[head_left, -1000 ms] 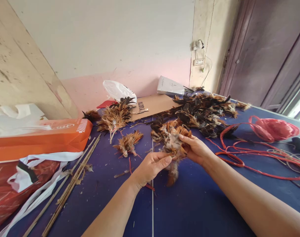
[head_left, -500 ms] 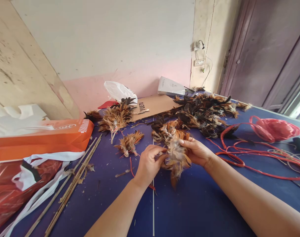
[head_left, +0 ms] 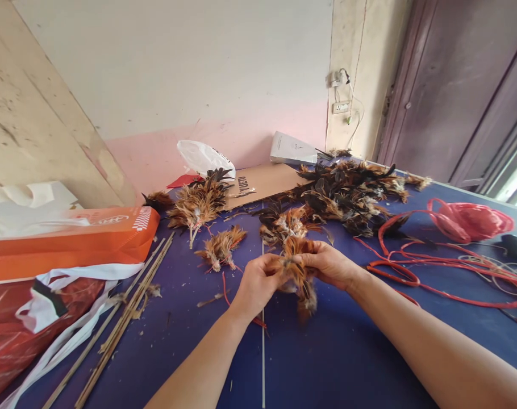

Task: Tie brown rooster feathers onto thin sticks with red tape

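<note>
Between my two hands, above the blue table point(head_left: 318, 358), hangs a small bunch of brown feathers point(head_left: 300, 278). My left hand point(head_left: 258, 284) pinches its left side with thumb and fingertips. From the right, my right hand point(head_left: 330, 264) grips the same bunch, thumb on top, with some fingertips hidden behind the feathers. Just beyond lies a loose cluster of brown and black feathers point(head_left: 286, 224). To the left are a small tied feather bunch point(head_left: 222, 247) and a short piece of red string point(head_left: 225, 287).
Black and brown feathers point(head_left: 347, 196) heap at the back right, beside cardboard point(head_left: 267, 180). A feather duster point(head_left: 199, 204) lies back left. Thin sticks point(head_left: 126, 318), an orange bag point(head_left: 71, 238) and red plastic point(head_left: 15, 335) occupy the left. Pink plastic twine point(head_left: 471, 221) trails across the right.
The bunch has been turned and looks more gathered between my fingers. My right hand has shifted slightly left and down, closer to my left hand.
</note>
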A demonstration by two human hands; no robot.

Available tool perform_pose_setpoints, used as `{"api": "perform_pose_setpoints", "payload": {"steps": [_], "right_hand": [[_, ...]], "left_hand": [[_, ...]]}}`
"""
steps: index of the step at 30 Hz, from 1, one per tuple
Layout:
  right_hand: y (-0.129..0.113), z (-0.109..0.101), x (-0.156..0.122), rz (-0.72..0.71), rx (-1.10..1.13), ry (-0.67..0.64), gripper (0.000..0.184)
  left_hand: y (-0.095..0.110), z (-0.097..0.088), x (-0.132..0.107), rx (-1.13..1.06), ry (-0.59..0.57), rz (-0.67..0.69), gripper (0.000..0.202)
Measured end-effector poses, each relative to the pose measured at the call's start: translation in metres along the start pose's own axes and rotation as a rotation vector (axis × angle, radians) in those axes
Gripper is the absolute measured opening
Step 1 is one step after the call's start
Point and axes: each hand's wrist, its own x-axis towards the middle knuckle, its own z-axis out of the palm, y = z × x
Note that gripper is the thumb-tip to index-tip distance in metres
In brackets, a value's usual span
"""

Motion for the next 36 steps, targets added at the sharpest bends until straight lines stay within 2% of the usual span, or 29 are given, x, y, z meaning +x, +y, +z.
{"api": "perform_pose_setpoints", "payload": {"steps": [3, 10, 13, 16, 19, 22, 25, 27, 30, 34, 36], "right_hand": [[0.000, 0.000, 0.000, 0.013, -0.058, -0.017, 0.024], [0.003, 0.005, 0.002, -0.037, -0.077, -0.043, 0.027], [0.002, 0.006, 0.003, -0.056, -0.046, 0.043, 0.032], [-0.003, 0.002, 0.003, -0.090, -0.064, 0.183, 0.035], [-0.009, -0.004, 0.001, -0.113, -0.177, 0.266, 0.032], [-0.011, 0.000, -0.001, -0.108, -0.372, 0.286, 0.034], [-0.004, 0.010, -0.001, -0.130, -0.600, 0.253, 0.037], [0.003, 0.017, -0.001, -0.171, -0.709, 0.255, 0.030], [0.006, 0.020, 0.001, -0.170, -0.692, 0.283, 0.025], [-0.001, 0.003, 0.003, -0.125, -0.540, 0.367, 0.027], [-0.006, -0.012, 0.003, -0.149, -0.598, 0.459, 0.026]], "left_hand": [[0.001, -0.001, 0.000, -0.074, -0.125, -0.050, 0.027], [-0.003, -0.002, -0.001, -0.118, -0.147, -0.161, 0.031], [-0.006, -0.003, 0.001, -0.204, -0.080, -0.161, 0.031], [-0.009, -0.007, 0.006, -0.314, 0.092, -0.195, 0.029], [-0.011, -0.013, 0.010, -0.411, 0.271, -0.231, 0.024], [-0.013, -0.018, 0.013, -0.484, 0.363, -0.248, 0.020], [-0.014, -0.017, 0.014, -0.508, 0.363, -0.243, 0.018], [-0.015, -0.016, 0.013, -0.506, 0.336, -0.237, 0.019], [-0.015, -0.015, 0.012, -0.512, 0.333, -0.250, 0.019], [-0.013, -0.017, 0.013, -0.595, 0.381, -0.292, 0.014], [-0.012, -0.019, 0.014, -0.646, 0.391, -0.313, 0.011]]}}
